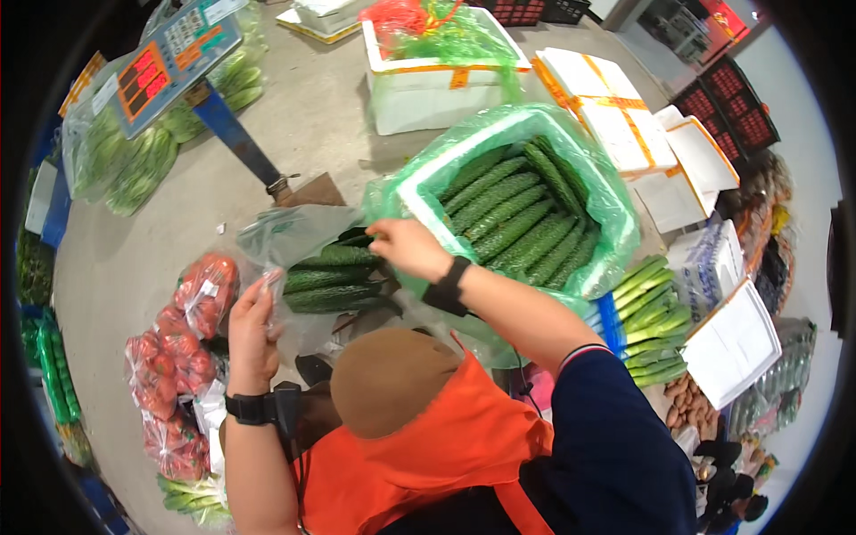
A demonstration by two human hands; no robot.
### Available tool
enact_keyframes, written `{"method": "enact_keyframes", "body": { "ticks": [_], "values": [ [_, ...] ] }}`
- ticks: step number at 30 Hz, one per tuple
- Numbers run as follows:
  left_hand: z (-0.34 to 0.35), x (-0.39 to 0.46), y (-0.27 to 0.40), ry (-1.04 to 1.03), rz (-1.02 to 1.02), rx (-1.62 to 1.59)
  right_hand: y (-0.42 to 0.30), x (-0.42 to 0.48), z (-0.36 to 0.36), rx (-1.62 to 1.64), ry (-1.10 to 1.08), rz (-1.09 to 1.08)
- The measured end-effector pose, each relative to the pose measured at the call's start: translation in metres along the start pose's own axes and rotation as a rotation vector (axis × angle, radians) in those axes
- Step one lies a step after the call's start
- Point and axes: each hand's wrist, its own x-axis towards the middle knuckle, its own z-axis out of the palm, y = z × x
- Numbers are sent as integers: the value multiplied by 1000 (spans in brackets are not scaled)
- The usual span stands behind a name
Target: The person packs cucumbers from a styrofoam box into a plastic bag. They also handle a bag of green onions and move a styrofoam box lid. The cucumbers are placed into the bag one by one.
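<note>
My left hand [253, 328] grips the edge of a clear plastic bag [294, 231]. Inside the bag lie several dark green cucumbers [334, 275]. My right hand [408, 247] is at the bag's other side, by the cucumber ends, with its thumb and finger pinched together; whether film is between them is unclear. To the right of it stands a white foam box [424, 200] lined with green plastic film, with more long cucumbers [518, 214] laid side by side.
Bagged tomatoes [207, 287] lie at the left. Behind the bag rises a scale's blue post [237, 137] with its display [177, 63]. Another foam box [428, 100] holds netting. Closed foam boxes [608, 114], leeks [649, 314] and a foam lid [732, 344] are at the right.
</note>
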Motion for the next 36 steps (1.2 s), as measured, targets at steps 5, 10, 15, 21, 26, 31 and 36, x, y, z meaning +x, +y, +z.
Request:
{"method": "enact_keyframes", "body": {
  "ticks": [5,10,15,21,26,31,36],
  "values": [
    [3,2,-2,7,3,0,110,-58,-121,-111,375,340],
    [11,3,-1,-5,8,-25,263,-116,-223,-519,188,939],
    [7,4,-3,-9,0,-13,268,-92,-213,-423,155,1139],
    [11,3,0,21,-26,2,278,-75,-202,-380,198,1267],
    [25,8,3,-45,-39,-5,352,-90,-230,85,479,1196],
    [17,4,2,-42,-33,12,294,-89,-219,872,630,958],
    [8,2,0,-29,-39,28,189,-101,-227,1158,377,518]
  ]
}}
